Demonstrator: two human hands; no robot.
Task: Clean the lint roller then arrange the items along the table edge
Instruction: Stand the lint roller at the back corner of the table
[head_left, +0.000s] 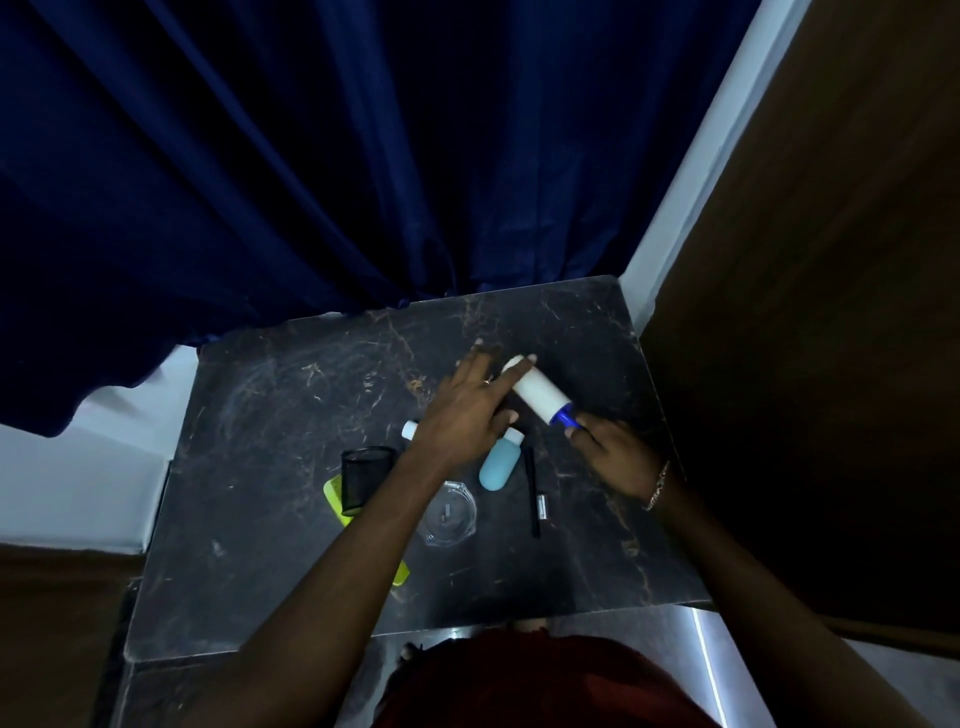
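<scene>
Covering part of lint roller (540, 392), left hand (462, 415) spread flat, right hand (618, 457) grip pinching its half-hidden handle (563, 415)

Left grip (467, 410) straight-fingered, right grip (615, 454) curled, arms outstretched.

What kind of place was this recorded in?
Probably a room in a home: a small dark stone-look table set against a blue curtain, a wooden panel beside it, and a bottle and comb lying on top.
</scene>
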